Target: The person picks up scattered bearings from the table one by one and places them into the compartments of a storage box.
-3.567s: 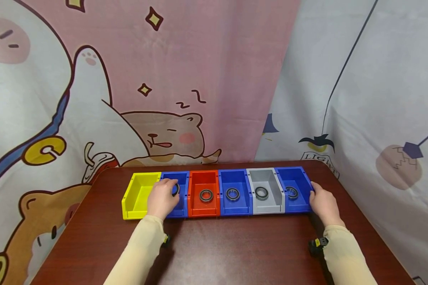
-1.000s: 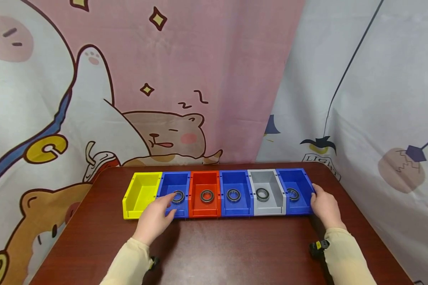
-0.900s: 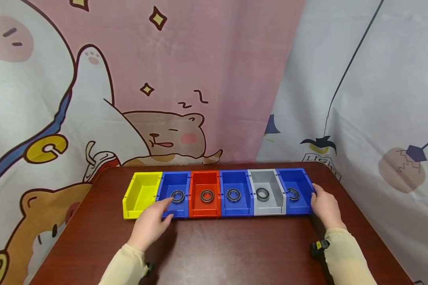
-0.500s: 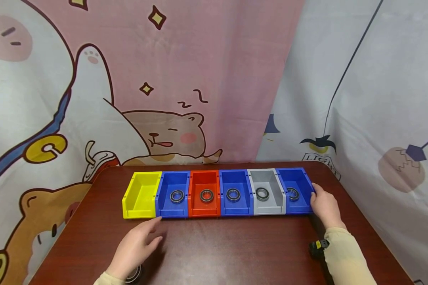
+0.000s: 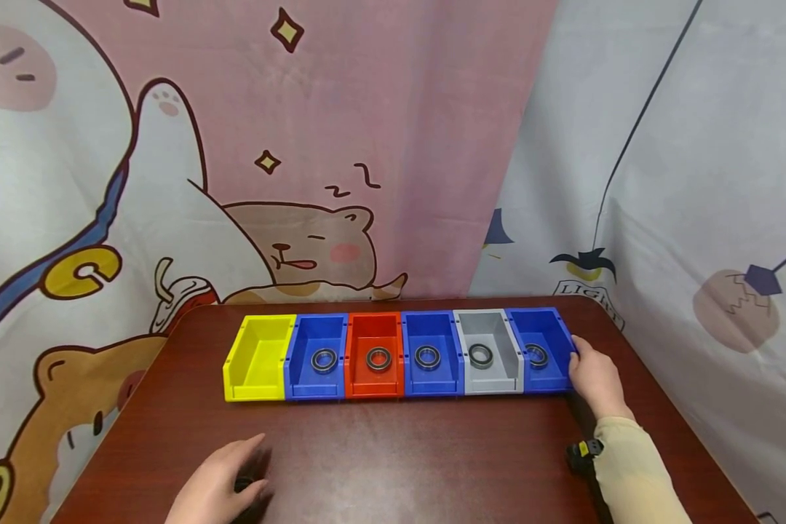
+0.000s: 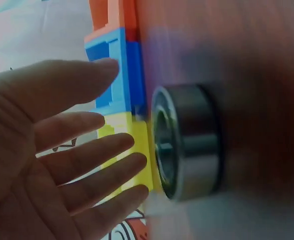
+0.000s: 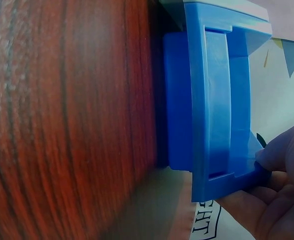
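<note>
My left hand (image 5: 212, 484) hovers low over the near left of the table with its fingers stretched and thumb apart. In the left wrist view, a thick steel ball bearing (image 6: 198, 142) lies flat on the table just beyond the fingertips, apart from them; the head view shows it mostly hidden by the hand. My right hand (image 5: 597, 380) pinches the outer side wall of the rightmost blue bin (image 5: 541, 324), thumb on the inside in the right wrist view. A bearing (image 5: 536, 355) lies inside that bin.
The joined row holds a yellow bin (image 5: 268, 349), a blue bin (image 5: 321, 327), a red bin (image 5: 375, 327), another blue bin (image 5: 428, 327) and a grey bin (image 5: 487, 324). Every bin but the yellow one has one bearing. Patterned cloth (image 5: 432, 145) hangs behind the table (image 5: 393, 458).
My left hand has let go of a bearing, now flat in the blue bin beside the yellow one, and has drawn back toward the near left. My right hand has stayed on its bin.
</note>
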The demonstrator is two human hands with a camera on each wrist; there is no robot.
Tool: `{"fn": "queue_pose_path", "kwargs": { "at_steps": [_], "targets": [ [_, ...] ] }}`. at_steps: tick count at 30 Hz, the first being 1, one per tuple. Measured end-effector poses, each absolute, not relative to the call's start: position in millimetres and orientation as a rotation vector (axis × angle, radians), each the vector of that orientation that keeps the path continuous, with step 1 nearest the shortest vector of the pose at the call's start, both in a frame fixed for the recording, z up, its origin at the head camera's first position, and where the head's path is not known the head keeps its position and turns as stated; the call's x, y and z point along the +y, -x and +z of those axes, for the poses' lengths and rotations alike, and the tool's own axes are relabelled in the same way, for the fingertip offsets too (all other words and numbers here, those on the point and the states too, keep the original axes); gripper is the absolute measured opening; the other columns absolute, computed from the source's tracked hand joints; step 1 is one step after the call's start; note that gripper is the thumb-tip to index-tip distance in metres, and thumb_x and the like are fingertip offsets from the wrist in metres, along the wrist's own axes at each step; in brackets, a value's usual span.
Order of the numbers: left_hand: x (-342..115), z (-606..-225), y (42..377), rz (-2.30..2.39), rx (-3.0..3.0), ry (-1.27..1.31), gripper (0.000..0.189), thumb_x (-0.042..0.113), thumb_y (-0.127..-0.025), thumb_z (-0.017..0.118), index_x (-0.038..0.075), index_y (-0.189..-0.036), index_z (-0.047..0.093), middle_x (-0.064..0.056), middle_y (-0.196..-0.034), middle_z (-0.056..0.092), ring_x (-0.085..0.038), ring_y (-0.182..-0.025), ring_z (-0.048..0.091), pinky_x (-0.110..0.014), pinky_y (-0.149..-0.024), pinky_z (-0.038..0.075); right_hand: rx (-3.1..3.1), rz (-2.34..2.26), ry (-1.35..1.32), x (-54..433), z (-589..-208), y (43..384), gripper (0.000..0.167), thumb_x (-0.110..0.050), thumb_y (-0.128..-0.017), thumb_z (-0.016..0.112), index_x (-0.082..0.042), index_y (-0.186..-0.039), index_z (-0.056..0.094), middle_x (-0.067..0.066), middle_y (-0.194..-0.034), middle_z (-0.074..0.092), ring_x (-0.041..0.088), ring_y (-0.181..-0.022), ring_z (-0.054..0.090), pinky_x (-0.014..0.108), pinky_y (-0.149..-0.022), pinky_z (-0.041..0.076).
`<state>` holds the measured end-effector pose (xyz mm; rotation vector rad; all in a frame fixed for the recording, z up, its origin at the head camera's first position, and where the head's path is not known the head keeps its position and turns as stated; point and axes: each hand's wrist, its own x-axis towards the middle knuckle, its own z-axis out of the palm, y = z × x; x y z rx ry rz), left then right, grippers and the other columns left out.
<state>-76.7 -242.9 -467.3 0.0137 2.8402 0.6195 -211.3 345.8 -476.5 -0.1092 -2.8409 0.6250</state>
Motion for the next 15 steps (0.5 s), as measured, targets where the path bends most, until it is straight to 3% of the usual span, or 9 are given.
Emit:
{"fn": "queue_pose_path", "kwargs": {
  "at_steps": [7, 15],
  "targets": [
    [-255.2, -477.6, 68.4, 0.589, 2.835, -0.066, 0.078, 0.042, -0.064, 0.091, 0.007, -0.128, 0.064, -0.007, -0.121, 0.064, -0.03, -0.109, 0.061, -0.056, -0.093, 0.047, -2.848, 0.635, 0.127, 344.2, -475.5, 210.2, 0.044, -0.004, -0.097, 0.046, 0.017, -0.136, 0.042, 0.043, -0.123, 0.051, 0.058, -0.105, 0.055, 0.066, -0.085, 0.046],
    [-257.8, -483.8, 66.8, 0.549, 2.782, -0.087, 0.075, 0.042, -0.064, 0.091, 0.007, -0.126, 0.065, -0.01, -0.121, 0.063, -0.031, -0.107, 0.06, -0.057, -0.092, 0.048, -2.845, 0.629, 0.125, 344.1, -476.0, 210.2, 0.044, -0.003, -0.097, 0.047, 0.017, -0.135, 0.043, 0.042, -0.123, 0.052, 0.057, -0.105, 0.056, 0.065, -0.085, 0.046]
  ]
}}
